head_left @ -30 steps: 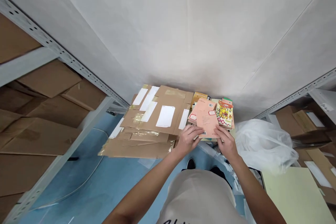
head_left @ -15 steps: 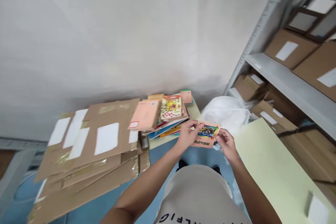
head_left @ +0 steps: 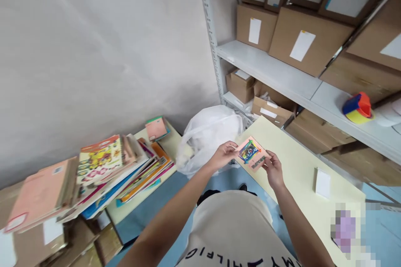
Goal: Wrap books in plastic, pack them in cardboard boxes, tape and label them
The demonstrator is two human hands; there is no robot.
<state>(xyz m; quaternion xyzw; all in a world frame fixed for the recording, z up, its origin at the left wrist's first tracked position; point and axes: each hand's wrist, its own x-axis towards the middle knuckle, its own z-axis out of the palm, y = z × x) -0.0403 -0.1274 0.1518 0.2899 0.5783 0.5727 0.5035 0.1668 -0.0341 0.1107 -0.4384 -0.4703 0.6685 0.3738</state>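
Between my two hands is a small pink booklet (head_left: 257, 162) with a colourful framed picture and dark lettering on its face. My left hand (head_left: 223, 155) pinches its left edge, and my right hand (head_left: 274, 170) grips its lower right side. It is held in the air by the near end of the pale yellow table (head_left: 294, 175). Beyond my left hand a white plastic bag (head_left: 203, 133) bulges against the wall. What the lettering says is too small to read.
Leaning piles of booklets (head_left: 100, 156) and a small pink-topped stack (head_left: 156, 128) stand on the left table. Flattened cardboard (head_left: 31, 242) lies below. Metal shelving (head_left: 260, 60) with boxes (head_left: 310, 41) and a tape dispenser (head_left: 358, 107) runs along the right. A small white box (head_left: 322, 182) sits on the right table.
My view has swung to the right, so more of the shelving and right table shows. The pink booklet stays in both hands, now tilted and held over toward the right table.
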